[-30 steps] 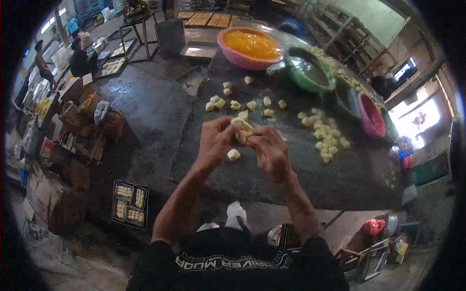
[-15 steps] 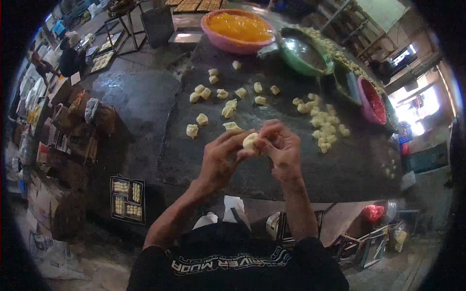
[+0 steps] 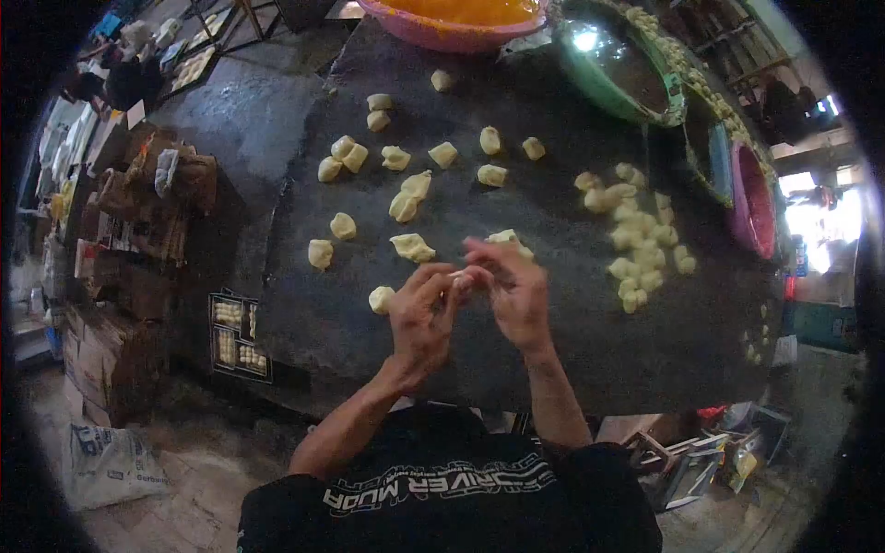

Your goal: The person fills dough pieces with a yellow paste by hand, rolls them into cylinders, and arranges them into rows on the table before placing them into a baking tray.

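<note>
My left hand (image 3: pixel 424 309) is closed, its thumb and fingertips pinched together above the dark table. My right hand (image 3: pixel 516 295) meets it there, thumb against the left fingertips, index finger stretched and slightly blurred. A tiny pale bit shows where the fingertips meet; I cannot make out what it is. Touching or just beside the left hand's knuckles is a dough piece (image 3: pixel 380 300). Another pale dough piece (image 3: pixel 507 239) is partly hidden behind the right hand. A flattened dough lump (image 3: pixel 412 247) lies just beyond the left hand.
More dough pieces (image 3: pixel 404 205) are scattered over the dark table (image 3: pixel 553 359). A cluster of smaller dough balls (image 3: pixel 641 241) lies to the right. Along the far edge stand a pink basin (image 3: pixel 452 35) with orange filling, a green basin (image 3: pixel 618 69) and a red-pink basin (image 3: pixel 753 198).
The dough ball held between both hands has left the fingers, which now pinch close together. A dough piece shows beside the left hand. The whole view has shifted nearer the table.
</note>
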### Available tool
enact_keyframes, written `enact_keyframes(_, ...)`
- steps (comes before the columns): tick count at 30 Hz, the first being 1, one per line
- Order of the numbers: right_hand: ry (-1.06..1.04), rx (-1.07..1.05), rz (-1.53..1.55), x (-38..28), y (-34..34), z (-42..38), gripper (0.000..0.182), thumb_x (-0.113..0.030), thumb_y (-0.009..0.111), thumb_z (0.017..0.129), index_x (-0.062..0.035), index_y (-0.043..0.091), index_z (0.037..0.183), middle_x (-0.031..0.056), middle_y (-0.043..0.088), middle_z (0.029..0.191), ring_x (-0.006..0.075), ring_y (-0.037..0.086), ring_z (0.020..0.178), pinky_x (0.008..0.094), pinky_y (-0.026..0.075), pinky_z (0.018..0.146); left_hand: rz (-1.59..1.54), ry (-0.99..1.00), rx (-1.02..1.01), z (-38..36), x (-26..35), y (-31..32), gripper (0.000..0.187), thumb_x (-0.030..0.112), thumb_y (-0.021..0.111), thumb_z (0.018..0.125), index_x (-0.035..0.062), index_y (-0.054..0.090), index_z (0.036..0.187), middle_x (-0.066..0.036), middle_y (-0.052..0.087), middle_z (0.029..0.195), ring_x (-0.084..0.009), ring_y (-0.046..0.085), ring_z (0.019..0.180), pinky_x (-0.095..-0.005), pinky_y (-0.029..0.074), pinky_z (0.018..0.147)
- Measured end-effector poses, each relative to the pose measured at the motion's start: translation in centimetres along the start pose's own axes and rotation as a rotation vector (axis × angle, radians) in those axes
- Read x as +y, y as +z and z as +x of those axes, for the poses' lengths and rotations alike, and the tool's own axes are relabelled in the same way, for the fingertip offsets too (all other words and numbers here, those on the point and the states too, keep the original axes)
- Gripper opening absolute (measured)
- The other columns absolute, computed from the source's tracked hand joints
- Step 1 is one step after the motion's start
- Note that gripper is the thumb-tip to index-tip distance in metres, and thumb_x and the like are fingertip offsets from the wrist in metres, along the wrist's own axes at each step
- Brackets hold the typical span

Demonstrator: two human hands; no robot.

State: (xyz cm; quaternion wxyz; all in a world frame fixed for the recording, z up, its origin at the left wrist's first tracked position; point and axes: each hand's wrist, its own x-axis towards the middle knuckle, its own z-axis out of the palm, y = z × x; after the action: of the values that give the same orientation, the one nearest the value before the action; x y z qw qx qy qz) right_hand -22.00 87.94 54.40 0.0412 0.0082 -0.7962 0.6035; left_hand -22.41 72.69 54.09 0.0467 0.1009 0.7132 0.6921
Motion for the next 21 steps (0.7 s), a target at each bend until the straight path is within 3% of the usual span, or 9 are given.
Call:
enact_keyframes(1,0.194,-0.098,0.06,0.8,0.1,-0.2,0.017,-0.015,0.069,0.089,-0.0037,0.069,0.102,0.0103,0.069,0.096,0.0163,0.067,0.083,0.0317,0.054,0.07,0.252,0.023,-0.009,0.2,-0.7,-0.2,0.019,0.012,0.063,0.093,0.0016,0.069,0.108,-0.008,0.066,0.092,-0.014,0.066,0.079,-0.0274,0.056,0.071)
enact_keyframes(2,0.198,-0.102,0.057,1.2,0.2,-0.4,0.017,-0.015,0.069,0.089,-0.0037,0.069,0.102,0.0103,0.069,0.096,0.0163,0.067,0.083,0.0317,0.054,0.07,0.502,0.05,-0.018,0.3,-1.2,-0.3,0.016,0.009,0.063,0.093,0.001,0.069,0.105,-0.008,0.067,0.094,-0.0142,0.066,0.077,-0.0264,0.056,0.07)
enact_keyframes(3,0.285,-0.074,0.005,1.4,0.2,-0.7,0.019,-0.014,0.07,0.087,-0.0041,0.07,0.103,0.0097,0.07,0.098,0.0164,0.067,0.086,0.0309,0.055,0.073,0.497,0.048,-0.014,0.5,-1.1,-0.2,0.016,0.009,0.063,0.093,0.001,0.069,0.105,-0.008,0.067,0.094,-0.0142,0.066,0.077,-0.0264,0.056,0.07)
enact_keyframes(5,0.365,-0.058,-0.053,1.1,0.3,-1.4,0.02,-0.013,0.072,0.086,-0.0046,0.07,0.104,0.009,0.07,0.1,0.0165,0.067,0.088,0.03,0.055,0.075,-0.012,-0.32,0.027,0.7,-0.5,-0.3,0.011,0.005,0.062,0.091,0.0014,0.068,0.099,-0.009,0.069,0.102,-0.0194,0.067,0.091,-0.0306,0.055,0.081)
enact_keyframes(7,0.064,0.223,0.092,0.2,0.8,-2.2,0.018,-0.011,0.072,0.085,-0.0043,0.071,0.102,0.0086,0.069,0.105,0.0171,0.067,0.095,0.0292,0.054,0.081,-0.178,-0.292,0.022,0.7,0.5,-0.6,0.013,0.003,0.062,0.09,0.0019,0.068,0.101,-0.009,0.069,0.103,-0.0194,0.067,0.094,-0.0312,0.054,0.084)
enact_keyframes(11,0.079,0.189,0.112,1.3,1.6,-2.6,0.019,-0.006,0.073,0.082,-0.0031,0.071,0.101,0.0104,0.067,0.112,0.0202,0.066,0.101,0.0314,0.053,0.086,-0.4,-0.138,0.015,0.0,-0.5,-2.2,0.021,-0.002,0.062,0.084,0.0027,0.067,0.104,-0.009,0.069,0.105,-0.0195,0.064,0.103,-0.0349,0.049,0.095)
enact_keyframes(15,-0.123,0.145,-0.332,1.7,3.5,-1.2,0.023,-0.002,0.073,0.075,-0.005,0.072,0.097,0.0121,0.065,0.115,0.0279,0.063,0.108,0.0359,0.05,0.092,-0.169,-0.108,0.169,-2.7,1.6,-7.5,0.019,-0.004,0.062,0.082,0.0024,0.067,0.1,-0.01,0.068,0.105,-0.0191,0.063,0.103,-0.0359,0.047,0.098)
enact_keyframes(17,-0.214,-0.014,-0.392,-0.4,5.0,0.2,0.018,0.0,0.073,0.073,-0.0052,0.071,0.091,0.0118,0.066,0.109,0.0287,0.063,0.103,0.0366,0.051,0.087,0.013,-0.055,0.189,-5.1,1.3,-10.3,0.014,-0.004,0.061,0.084,0.0022,0.066,0.095,-0.009,0.068,0.102,-0.0183,0.063,0.102,-0.0333,0.047,0.095)
enact_keyframes(21,-0.525,-0.233,-0.745,3.9,7.0,5.3,0.01,-0.004,0.069,0.077,-0.0031,0.067,0.086,0.0126,0.067,0.092,0.03,0.065,0.086,0.0395,0.053,0.075,-0.067,-0.122,0.171,-7.7,1.8,-11.8,0.015,-0.007,0.056,0.085,0.0007,0.066,0.091,-0.008,0.068,0.094,-0.0168,0.063,0.094,-0.031,0.049,0.088)
